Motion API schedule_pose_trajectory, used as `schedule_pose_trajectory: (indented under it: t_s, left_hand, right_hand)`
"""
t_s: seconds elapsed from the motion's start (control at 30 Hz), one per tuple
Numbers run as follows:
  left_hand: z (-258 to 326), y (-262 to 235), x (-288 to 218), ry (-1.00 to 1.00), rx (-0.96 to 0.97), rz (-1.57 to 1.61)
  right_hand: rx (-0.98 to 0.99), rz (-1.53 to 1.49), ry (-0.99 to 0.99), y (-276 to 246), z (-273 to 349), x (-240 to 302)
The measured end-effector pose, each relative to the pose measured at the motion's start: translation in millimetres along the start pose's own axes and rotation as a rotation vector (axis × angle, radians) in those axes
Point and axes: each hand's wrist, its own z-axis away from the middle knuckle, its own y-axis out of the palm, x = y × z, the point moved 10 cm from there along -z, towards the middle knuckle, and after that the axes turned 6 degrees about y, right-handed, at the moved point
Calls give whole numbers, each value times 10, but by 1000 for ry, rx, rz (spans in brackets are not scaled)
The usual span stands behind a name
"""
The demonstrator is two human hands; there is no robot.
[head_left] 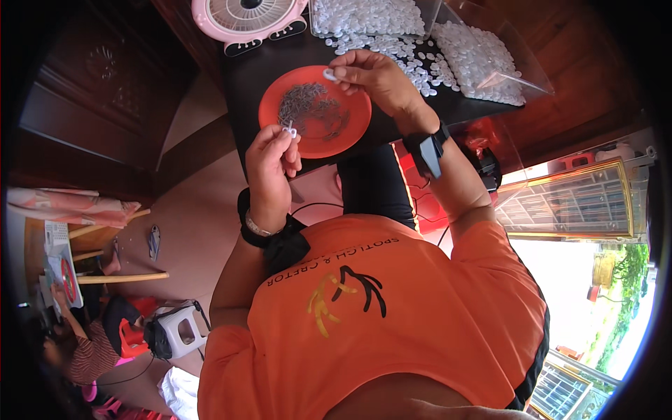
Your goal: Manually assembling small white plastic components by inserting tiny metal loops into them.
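My left hand [271,164] pinches a small white plastic piece [290,130] over the near rim of an orange plate [353,115]. A pile of small grey metal parts [308,105] lies on that plate. My right hand [374,77] holds a small white ring-shaped piece [329,73] at the plate's far edge. A dark band sits on my left wrist and a black watch [427,150] on my right. The plate rests on a black table [245,77].
Many loose white round pieces [413,59] spread over the table's far side, with more in two clear containers [483,59]. A pink fan [245,17] stands at the table's far left. Another person [77,343] sits at the lower left near a white stool [178,325].
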Motion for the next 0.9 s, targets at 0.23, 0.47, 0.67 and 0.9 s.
schedule_pose_trajectory:
  t_s: [0.23,0.47,0.67,0.9]
  left_hand:
    - [-12,46,-57,82,5,-81]
    - [-23,1,-113,159,-21,50]
    - [-68,-36,107,-10,63,324]
    - [-67,1,179,-50,51,349]
  right_hand:
    - [98,-226,38,546,247,-207]
    - [159,9,-183,848,409,-113]
    - [249,-13,-56,914,450,-210]
    - [262,-4,-167,887,391,-193]
